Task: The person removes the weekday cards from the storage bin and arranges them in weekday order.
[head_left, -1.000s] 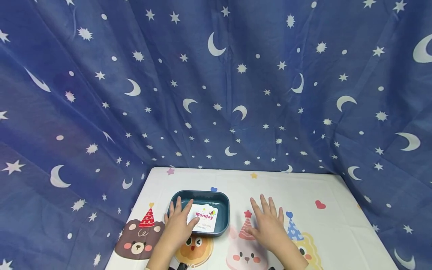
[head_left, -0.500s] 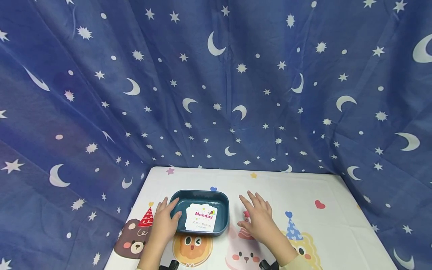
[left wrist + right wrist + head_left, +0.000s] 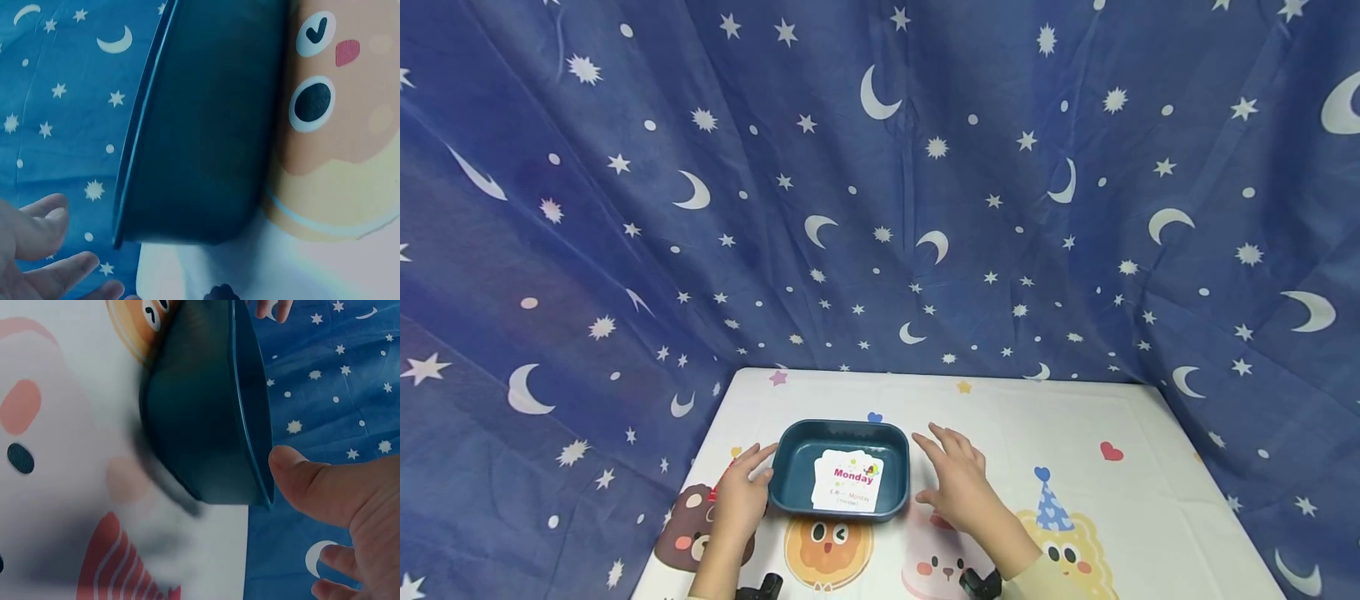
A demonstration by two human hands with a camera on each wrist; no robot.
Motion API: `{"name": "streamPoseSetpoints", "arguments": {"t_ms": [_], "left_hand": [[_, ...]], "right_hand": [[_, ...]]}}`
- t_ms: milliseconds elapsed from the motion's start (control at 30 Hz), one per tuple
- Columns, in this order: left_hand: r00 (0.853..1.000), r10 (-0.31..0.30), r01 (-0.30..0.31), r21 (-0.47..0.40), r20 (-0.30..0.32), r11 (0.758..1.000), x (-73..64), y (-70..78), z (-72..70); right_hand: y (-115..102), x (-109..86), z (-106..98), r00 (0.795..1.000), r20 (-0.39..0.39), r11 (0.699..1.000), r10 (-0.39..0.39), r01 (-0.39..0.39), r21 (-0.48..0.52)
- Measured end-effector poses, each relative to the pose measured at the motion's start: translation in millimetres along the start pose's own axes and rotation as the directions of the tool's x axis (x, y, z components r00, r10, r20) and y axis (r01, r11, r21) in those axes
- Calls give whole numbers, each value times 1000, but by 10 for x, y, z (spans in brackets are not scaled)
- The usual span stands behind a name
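Note:
A dark teal rectangular tray [image 3: 842, 422] stands on the table, with a stack of white cards [image 3: 848, 485] inside; the top card reads "Monday". At the tray's left end is the left hand [image 3: 739, 493], fingers loosely extended, fingertips close to the rim; whether they touch cannot be told from the head view. The left wrist view shows a gap between that hand [image 3: 39, 234] and the tray wall [image 3: 200, 125]. Just off the right end, the right hand [image 3: 961, 479] hovers with fingers relaxed and spread. Its thumb [image 3: 300, 478] appears beside the rim in the right wrist view. Neither hand holds anything.
A white tablecloth [image 3: 1037, 425] printed with cartoon animals, hearts and stars covers the table. Behind and along both sides hangs a blue curtain [image 3: 880, 208] with moons and stars. Dark straps or devices [image 3: 981, 583] sit at the wrists.
The left hand has moved left from over the tray to beside its left end, uncovering the cards. The right hand has come left towards the tray's right end. Tray and cards stay in place.

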State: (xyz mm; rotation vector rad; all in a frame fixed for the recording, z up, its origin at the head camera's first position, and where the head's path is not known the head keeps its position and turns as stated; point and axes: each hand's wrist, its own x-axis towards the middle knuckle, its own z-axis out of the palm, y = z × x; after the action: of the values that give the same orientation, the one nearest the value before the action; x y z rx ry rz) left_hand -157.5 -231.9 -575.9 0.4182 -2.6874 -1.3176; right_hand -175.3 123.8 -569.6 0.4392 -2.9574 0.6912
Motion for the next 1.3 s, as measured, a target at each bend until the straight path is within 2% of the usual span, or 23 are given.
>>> {"name": "streamPoseSetpoints", "arguments": {"t_ms": [167, 367, 500, 633, 800, 1100, 1300], "left_hand": [[999, -34, 35, -53, 4, 998, 15, -95, -40], [996, -86, 89, -107, 32, 990, 13, -121, -63], [991, -88, 101, -140, 98, 985, 33, -140, -76], [987, -63, 83, -135, 145, 987, 60, -167, -88], [988, -36, 61, -168, 148, 984, 102, -213, -75], [978, -95, 130, -184, 186, 974, 179, -263, -73], [972, -105, 149, -211, 210, 966, 216, -281, -73]], "right_hand": [[-99, 57, 45, 1000, -2, 1000, -2, 2, -5], [-219, 110, 112, 1000, -14, 1000, -3, 3, -3], [-293, 156, 170, 1000, -9, 1000, 1, -1, -7], [-359, 207, 245, 1000, 9, 999, -11, 12, -35], [-429, 277, 339, 998, 48, 997, -32, 36, -73], [-564, 375, 440, 996, 74, 995, -55, 61, -79], [-652, 431, 499, 994, 80, 993, -73, 80, -81]]}}
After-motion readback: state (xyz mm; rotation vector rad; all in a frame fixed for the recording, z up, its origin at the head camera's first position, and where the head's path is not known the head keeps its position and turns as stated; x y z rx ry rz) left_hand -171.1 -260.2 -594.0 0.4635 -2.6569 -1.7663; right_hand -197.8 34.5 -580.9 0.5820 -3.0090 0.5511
